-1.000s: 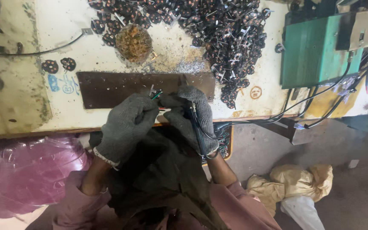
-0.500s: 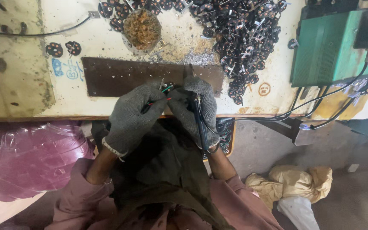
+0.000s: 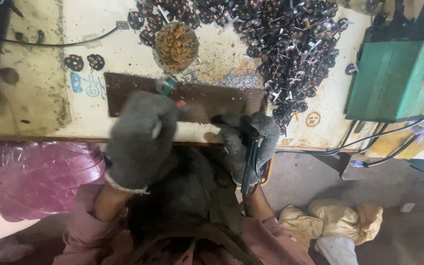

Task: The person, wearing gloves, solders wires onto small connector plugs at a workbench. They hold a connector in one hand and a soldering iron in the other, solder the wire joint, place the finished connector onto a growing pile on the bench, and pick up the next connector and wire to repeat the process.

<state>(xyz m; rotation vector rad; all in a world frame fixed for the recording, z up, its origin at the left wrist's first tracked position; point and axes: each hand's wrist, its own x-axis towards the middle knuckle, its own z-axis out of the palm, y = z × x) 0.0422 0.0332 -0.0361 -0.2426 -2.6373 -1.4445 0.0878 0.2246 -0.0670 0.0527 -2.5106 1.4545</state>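
Centre frame, my gloved left hand (image 3: 141,140) pinches a small green-and-red part (image 3: 168,87) over the dark metal plate (image 3: 207,100). My gloved right hand (image 3: 249,142) is curled around a dark tool (image 3: 250,162) just right of it.

Grey knitted gloves with pale cuffs cover the left hand (image 3: 141,140) and right hand (image 3: 246,145); pink sleeves behind.
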